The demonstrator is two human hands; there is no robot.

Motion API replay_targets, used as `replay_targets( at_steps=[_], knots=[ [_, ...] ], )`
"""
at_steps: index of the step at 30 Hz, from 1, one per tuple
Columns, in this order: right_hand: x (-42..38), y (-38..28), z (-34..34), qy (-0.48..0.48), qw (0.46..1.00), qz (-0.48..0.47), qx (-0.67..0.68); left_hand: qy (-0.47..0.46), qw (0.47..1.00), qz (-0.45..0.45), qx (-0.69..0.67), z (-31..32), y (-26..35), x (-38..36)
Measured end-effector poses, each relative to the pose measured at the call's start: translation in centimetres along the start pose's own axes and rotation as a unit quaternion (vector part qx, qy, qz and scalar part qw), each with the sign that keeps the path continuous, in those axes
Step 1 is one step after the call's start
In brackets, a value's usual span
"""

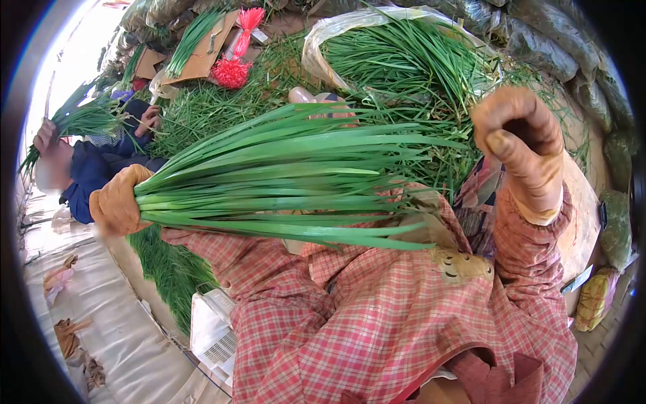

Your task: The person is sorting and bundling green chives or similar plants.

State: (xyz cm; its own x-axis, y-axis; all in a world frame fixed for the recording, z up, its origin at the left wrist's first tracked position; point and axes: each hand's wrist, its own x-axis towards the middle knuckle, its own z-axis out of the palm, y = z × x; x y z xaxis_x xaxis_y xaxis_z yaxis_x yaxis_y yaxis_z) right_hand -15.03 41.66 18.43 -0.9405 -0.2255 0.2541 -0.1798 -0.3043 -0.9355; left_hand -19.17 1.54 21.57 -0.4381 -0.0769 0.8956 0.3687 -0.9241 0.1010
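Observation:
My left hand (120, 202), in an orange-brown glove, is wrapped round one end of a bunch of long green leaves (282, 178). The bunch lies sideways across the view, its loose tips fanning out to the right above my checked clothing. Raised at the right, my right hand (521, 138) wears the same kind of glove. Its fingers curl toward the thumb, apart from the bunch; whether something small is between the fingertips cannot be made out.
An open plastic bag of green leaves (404, 57) lies at the top. Red ties (231, 71) sit beside cardboard (202, 50). At the left, a person in dark blue (108, 165) holds leaves. A white crate (214, 330) stands low; filled bags (538, 47) line the right.

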Motion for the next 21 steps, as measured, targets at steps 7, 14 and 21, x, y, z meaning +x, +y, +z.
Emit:
replay_targets(
  at_steps=[7,14,21],
  knots=[
    [6.3,-0.3,6.7,-0.118,0.922,-0.261,-0.259,0.058,0.977,-0.151,0.137,3.9,-7.2,2.7],
    [5.4,0.8,5.6,-0.005,0.930,-0.323,-0.175,0.084,0.932,-0.259,0.241,12.0,-20.4,6.5],
    [-0.1,-7.7,-4.8,0.038,0.970,-0.194,-0.143,-0.114,0.917,-0.274,0.268,15.0,-31.0,9.8]
  ],
)
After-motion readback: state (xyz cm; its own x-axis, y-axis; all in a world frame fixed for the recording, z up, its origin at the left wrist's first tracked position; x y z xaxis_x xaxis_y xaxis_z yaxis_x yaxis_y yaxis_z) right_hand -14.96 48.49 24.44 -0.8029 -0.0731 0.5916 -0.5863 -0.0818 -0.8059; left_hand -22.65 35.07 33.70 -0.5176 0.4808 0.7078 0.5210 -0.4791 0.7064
